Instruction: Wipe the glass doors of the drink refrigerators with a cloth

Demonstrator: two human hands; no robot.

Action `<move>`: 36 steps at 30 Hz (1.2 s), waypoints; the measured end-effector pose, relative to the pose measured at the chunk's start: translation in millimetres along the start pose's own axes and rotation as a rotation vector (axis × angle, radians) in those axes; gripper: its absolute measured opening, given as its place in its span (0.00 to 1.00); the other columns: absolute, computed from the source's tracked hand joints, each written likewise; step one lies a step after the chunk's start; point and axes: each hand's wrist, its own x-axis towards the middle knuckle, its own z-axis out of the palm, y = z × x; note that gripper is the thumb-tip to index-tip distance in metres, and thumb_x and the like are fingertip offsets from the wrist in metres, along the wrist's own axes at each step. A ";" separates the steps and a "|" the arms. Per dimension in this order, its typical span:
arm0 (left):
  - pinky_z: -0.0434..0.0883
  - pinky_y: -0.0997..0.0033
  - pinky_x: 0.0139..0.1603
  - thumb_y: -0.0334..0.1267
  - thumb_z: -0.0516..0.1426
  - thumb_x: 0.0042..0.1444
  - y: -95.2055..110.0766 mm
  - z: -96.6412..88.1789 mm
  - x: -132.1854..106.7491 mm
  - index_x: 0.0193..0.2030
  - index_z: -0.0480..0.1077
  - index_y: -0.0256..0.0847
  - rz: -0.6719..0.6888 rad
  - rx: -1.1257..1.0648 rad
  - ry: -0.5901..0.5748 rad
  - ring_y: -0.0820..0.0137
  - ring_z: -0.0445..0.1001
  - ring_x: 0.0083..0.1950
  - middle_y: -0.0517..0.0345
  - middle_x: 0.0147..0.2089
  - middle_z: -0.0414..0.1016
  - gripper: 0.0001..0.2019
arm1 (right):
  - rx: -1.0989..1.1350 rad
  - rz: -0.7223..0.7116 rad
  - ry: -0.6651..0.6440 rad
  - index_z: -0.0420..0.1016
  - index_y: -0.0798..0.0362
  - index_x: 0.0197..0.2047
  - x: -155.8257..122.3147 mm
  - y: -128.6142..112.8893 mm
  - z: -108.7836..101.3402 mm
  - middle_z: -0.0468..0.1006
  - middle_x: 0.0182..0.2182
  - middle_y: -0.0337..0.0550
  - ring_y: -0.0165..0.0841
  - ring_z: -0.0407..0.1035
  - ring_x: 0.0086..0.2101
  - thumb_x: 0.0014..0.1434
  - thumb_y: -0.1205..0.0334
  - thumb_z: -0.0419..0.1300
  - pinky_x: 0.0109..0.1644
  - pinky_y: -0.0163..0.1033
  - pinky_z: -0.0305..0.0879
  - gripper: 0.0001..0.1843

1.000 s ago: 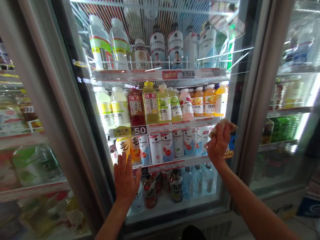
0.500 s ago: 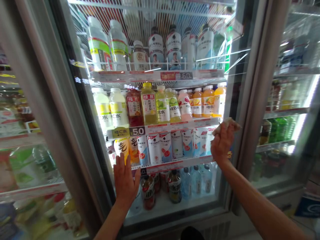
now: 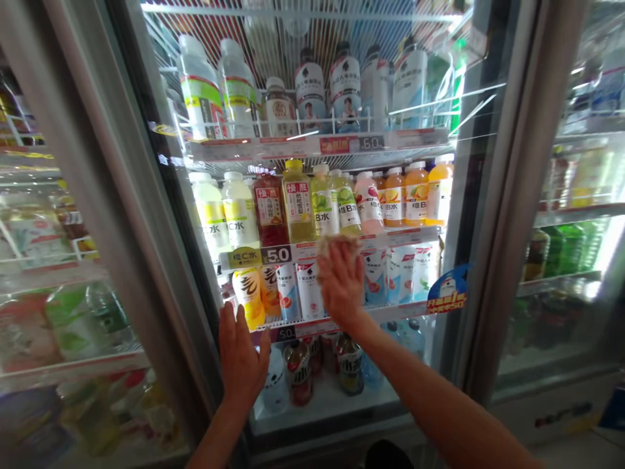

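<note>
My left hand (image 3: 240,357) lies flat with fingers spread against the lower left of a fridge's glass door (image 3: 459,215). My right hand (image 3: 340,279) presses a crumpled pale cloth (image 3: 331,242) against the middle of the same glass, fingers closed over it. Behind the glass stand rows of drink bottles (image 3: 312,202) on wire shelves with price strips (image 3: 273,254).
A grey door frame (image 3: 112,215) runs down the left and another (image 3: 512,195) down the right. Neighbouring fridge doors (image 3: 571,215) on both sides show more drinks. A blue and red sticker (image 3: 446,290) sits on the glass at the lower right.
My right hand has swept the cloth leftward across the glass, from the door's right edge to its middle. My left hand has stayed flat in the same spot.
</note>
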 end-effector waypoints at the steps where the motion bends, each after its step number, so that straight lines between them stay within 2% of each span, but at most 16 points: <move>1: 0.49 0.51 0.68 0.38 0.52 0.59 -0.4 0.5 -0.1 0.69 0.36 0.42 0.002 -0.012 0.002 0.57 0.40 0.71 0.44 0.72 0.38 0.36 | 0.028 -0.153 -0.059 0.54 0.46 0.65 -2.0 -13.6 3.1 0.55 0.65 0.39 0.38 0.36 0.67 0.61 0.65 0.49 0.69 0.55 0.37 0.28; 3: 0.49 0.51 0.68 0.38 0.52 0.59 -1.7 0.7 -0.2 0.69 0.37 0.42 0.011 -0.036 0.009 0.58 0.40 0.71 0.44 0.71 0.39 0.36 | 0.075 -0.434 -0.158 0.60 0.45 0.61 -2.4 -36.1 7.4 0.57 0.64 0.35 0.32 0.37 0.66 0.62 0.64 0.49 0.70 0.49 0.34 0.24; 4: 0.49 0.52 0.68 0.38 0.52 0.59 -3.0 -0.2 -0.3 0.69 0.37 0.42 0.015 -0.043 0.012 0.58 0.41 0.71 0.44 0.71 0.40 0.35 | 0.085 -0.488 -0.179 0.62 0.45 0.59 0.2 -43.1 8.6 0.58 0.64 0.33 0.30 0.37 0.66 0.62 0.64 0.49 0.70 0.48 0.32 0.22; 5: 0.49 0.53 0.68 0.38 0.51 0.59 -4.8 -1.7 -0.3 0.69 0.38 0.41 0.016 -0.047 0.015 0.59 0.42 0.71 0.44 0.71 0.41 0.35 | 0.085 -0.466 -0.178 0.63 0.45 0.59 4.3 -47.3 9.6 0.58 0.63 0.33 0.30 0.37 0.66 0.62 0.64 0.49 0.71 0.48 0.31 0.21; 8: 0.49 0.54 0.68 0.38 0.52 0.59 -13.6 -10.0 -0.4 0.69 0.39 0.41 -0.004 -0.048 0.037 0.60 0.44 0.71 0.44 0.71 0.42 0.34 | 0.062 -0.185 -0.109 0.62 0.49 0.60 15.9 -52.8 13.6 0.58 0.64 0.39 0.36 0.35 0.67 0.61 0.63 0.50 0.70 0.53 0.26 0.22; 9: 0.49 0.55 0.68 0.38 0.52 0.59 -17.2 -13.6 -0.4 0.69 0.40 0.41 -0.009 -0.053 0.048 0.60 0.44 0.71 0.44 0.71 0.43 0.34 | 0.067 -0.156 -0.096 0.61 0.50 0.60 16.3 -56.1 16.1 0.57 0.64 0.41 0.37 0.35 0.67 0.61 0.62 0.51 0.70 0.54 0.27 0.23; 10: 0.49 0.56 0.68 0.38 0.52 0.59 -20.7 -17.4 -0.2 0.69 0.41 0.40 -0.010 -0.058 0.057 0.60 0.45 0.70 0.44 0.70 0.44 0.34 | 0.085 -0.193 -0.111 0.60 0.51 0.61 14.5 -61.3 19.3 0.56 0.65 0.42 0.38 0.35 0.67 0.61 0.62 0.50 0.70 0.54 0.28 0.24; 14: 0.51 0.58 0.68 0.37 0.52 0.59 -29.8 -32.2 1.9 0.68 0.43 0.40 0.024 -0.059 0.083 0.62 0.47 0.70 0.44 0.70 0.46 0.33 | 0.208 -0.591 -0.287 0.56 0.54 0.63 4.4 -93.8 35.3 0.51 0.66 0.41 0.34 0.39 0.66 0.63 0.63 0.47 0.70 0.48 0.38 0.25; 16: 0.51 0.59 0.68 0.36 0.52 0.58 -30.1 -38.6 5.6 0.68 0.43 0.41 0.046 -0.050 0.101 0.63 0.47 0.70 0.45 0.70 0.46 0.33 | 0.222 -0.594 -0.299 0.57 0.52 0.63 11.0 -106.9 42.0 0.51 0.67 0.39 0.32 0.39 0.66 0.64 0.64 0.46 0.70 0.49 0.39 0.23; 18: 0.51 0.59 0.68 0.35 0.52 0.58 -28.6 -43.6 11.9 0.68 0.43 0.41 0.062 -0.044 0.125 0.63 0.47 0.70 0.46 0.70 0.46 0.33 | 0.200 -0.459 -0.261 0.58 0.49 0.61 24.5 -113.3 46.2 0.51 0.66 0.38 0.34 0.37 0.66 0.64 0.66 0.45 0.69 0.54 0.38 0.22; 20: 0.51 0.58 0.68 0.35 0.52 0.58 -26.9 -46.8 20.6 0.68 0.42 0.42 0.074 -0.042 0.147 0.63 0.47 0.70 0.46 0.70 0.45 0.33 | 0.186 -0.393 -0.242 0.59 0.48 0.61 38.0 -113.4 47.5 0.51 0.66 0.38 0.35 0.37 0.66 0.64 0.66 0.45 0.69 0.56 0.37 0.22; 24: 0.51 0.59 0.68 0.35 0.52 0.58 -25.3 -46.8 39.7 0.69 0.42 0.41 0.079 -0.040 0.148 0.63 0.47 0.70 0.46 0.70 0.45 0.33 | 0.186 -0.586 -0.246 0.60 0.49 0.61 60.5 -101.4 43.8 0.53 0.66 0.36 0.33 0.38 0.66 0.64 0.64 0.45 0.70 0.52 0.36 0.21; 29: 0.49 0.57 0.68 0.36 0.50 0.59 -23.3 -38.5 58.1 0.68 0.42 0.40 0.063 -0.051 0.136 0.62 0.45 0.71 0.44 0.71 0.44 0.32 | 0.076 -0.273 -0.214 0.55 0.48 0.63 81.4 -84.8 33.6 0.49 0.67 0.40 0.38 0.35 0.67 0.64 0.63 0.46 0.68 0.59 0.32 0.24; 30: 0.49 0.56 0.68 0.36 0.50 0.59 -22.7 -36.8 61.1 0.68 0.42 0.40 0.060 -0.056 0.133 0.62 0.44 0.71 0.44 0.71 0.44 0.32 | 0.073 -0.289 -0.216 0.56 0.49 0.63 80.0 -82.6 31.4 0.50 0.67 0.40 0.38 0.36 0.66 0.63 0.64 0.46 0.68 0.59 0.32 0.25; 34: 0.50 0.55 0.68 0.37 0.49 0.59 -22.5 -32.8 71.3 0.68 0.42 0.39 0.058 -0.070 0.130 0.61 0.45 0.71 0.43 0.70 0.44 0.31 | 0.101 -0.581 -0.242 0.55 0.50 0.64 76.2 -74.1 26.6 0.51 0.66 0.38 0.33 0.37 0.66 0.63 0.66 0.47 0.70 0.53 0.32 0.26; 36: 0.50 0.55 0.68 0.37 0.49 0.59 -23.2 -31.8 75.6 0.68 0.43 0.39 0.050 -0.065 0.143 0.61 0.45 0.70 0.43 0.70 0.44 0.31 | 0.094 -0.549 -0.226 0.54 0.49 0.64 89.4 -71.9 27.5 0.51 0.66 0.38 0.33 0.37 0.66 0.63 0.65 0.46 0.69 0.54 0.31 0.25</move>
